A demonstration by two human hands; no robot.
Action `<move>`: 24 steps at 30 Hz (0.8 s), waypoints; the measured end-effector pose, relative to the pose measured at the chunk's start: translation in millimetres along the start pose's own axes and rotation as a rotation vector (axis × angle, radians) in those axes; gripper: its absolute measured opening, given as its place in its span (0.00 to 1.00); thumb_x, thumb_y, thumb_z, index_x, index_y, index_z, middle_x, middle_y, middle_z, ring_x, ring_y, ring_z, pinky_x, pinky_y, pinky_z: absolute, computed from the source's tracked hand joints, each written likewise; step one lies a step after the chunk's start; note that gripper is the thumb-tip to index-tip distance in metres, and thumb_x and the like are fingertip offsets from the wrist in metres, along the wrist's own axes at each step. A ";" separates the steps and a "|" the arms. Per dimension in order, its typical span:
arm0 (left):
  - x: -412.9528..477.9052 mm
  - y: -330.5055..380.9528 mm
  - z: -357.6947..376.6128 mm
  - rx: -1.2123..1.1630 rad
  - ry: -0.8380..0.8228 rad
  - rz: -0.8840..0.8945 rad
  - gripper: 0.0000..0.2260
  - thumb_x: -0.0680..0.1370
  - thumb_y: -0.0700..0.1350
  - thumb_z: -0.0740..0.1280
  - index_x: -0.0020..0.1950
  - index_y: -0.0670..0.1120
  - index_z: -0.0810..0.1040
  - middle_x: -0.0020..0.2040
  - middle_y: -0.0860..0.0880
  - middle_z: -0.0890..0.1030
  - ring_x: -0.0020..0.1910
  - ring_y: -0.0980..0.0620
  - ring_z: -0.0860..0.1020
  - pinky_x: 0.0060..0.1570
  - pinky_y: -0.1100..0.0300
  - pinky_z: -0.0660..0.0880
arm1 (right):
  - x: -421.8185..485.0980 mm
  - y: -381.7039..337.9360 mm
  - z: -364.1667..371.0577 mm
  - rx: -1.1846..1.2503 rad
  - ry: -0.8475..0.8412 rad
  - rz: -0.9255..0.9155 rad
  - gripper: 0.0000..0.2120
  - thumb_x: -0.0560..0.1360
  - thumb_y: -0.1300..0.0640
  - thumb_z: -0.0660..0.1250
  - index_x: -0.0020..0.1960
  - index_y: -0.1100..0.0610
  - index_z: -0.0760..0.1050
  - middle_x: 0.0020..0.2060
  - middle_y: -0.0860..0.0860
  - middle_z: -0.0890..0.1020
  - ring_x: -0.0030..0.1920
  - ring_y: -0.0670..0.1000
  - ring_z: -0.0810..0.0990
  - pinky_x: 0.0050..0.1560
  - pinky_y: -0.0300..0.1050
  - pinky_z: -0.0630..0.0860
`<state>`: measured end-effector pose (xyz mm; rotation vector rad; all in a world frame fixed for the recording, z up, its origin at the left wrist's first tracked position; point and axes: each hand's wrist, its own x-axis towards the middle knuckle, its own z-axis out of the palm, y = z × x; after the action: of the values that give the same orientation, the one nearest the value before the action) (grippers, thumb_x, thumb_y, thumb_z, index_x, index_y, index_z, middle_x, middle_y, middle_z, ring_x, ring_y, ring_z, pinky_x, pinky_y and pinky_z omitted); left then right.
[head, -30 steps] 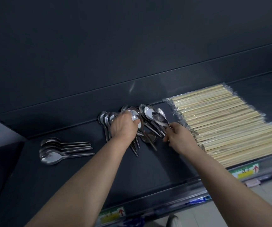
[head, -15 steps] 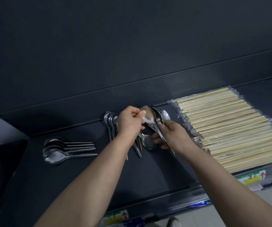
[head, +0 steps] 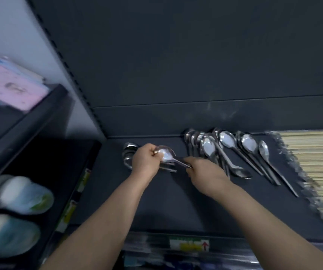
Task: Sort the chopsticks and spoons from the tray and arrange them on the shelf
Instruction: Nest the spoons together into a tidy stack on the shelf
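Bare left hand point(head: 145, 162), bare right hand point(head: 207, 173), forearms uncovered (both)

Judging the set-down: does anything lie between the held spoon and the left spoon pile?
Nothing visible does. The spoon, held by left hand and right hand, sits just above the pile, which the left hand partly hides.

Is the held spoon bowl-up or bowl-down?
Bowl-up: the spoon shows its shiny hollow to the camera. The left hand holds the bowl and the right hand pinches the handle.
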<state>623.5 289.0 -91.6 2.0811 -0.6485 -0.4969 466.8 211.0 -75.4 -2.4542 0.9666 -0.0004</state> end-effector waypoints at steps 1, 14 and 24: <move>0.0 -9.1 -12.0 0.033 0.024 -0.025 0.06 0.75 0.43 0.69 0.39 0.52 0.76 0.40 0.52 0.82 0.43 0.50 0.81 0.47 0.46 0.80 | 2.1 -9.7 7.7 -0.036 0.032 -0.033 0.14 0.79 0.57 0.57 0.62 0.49 0.72 0.54 0.53 0.78 0.57 0.59 0.77 0.52 0.49 0.74; 10.4 -67.0 -75.8 0.283 0.083 -0.017 0.08 0.72 0.44 0.73 0.45 0.48 0.74 0.41 0.53 0.80 0.43 0.49 0.81 0.45 0.52 0.80 | 21.8 -66.8 63.5 -0.381 0.283 -0.148 0.14 0.71 0.62 0.66 0.52 0.47 0.80 0.45 0.49 0.77 0.51 0.54 0.76 0.40 0.43 0.63; 9.3 -39.1 -62.1 0.444 0.094 0.230 0.05 0.74 0.46 0.71 0.48 0.52 0.77 0.49 0.54 0.80 0.48 0.51 0.79 0.43 0.57 0.76 | 20.6 -54.0 62.3 -0.489 0.352 -0.143 0.13 0.53 0.60 0.80 0.32 0.50 0.79 0.31 0.48 0.76 0.35 0.54 0.77 0.31 0.43 0.71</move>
<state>675.9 341.2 -91.9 2.3818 -0.9979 -0.1272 527.8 259.5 -109.3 -3.0428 1.0249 -0.2853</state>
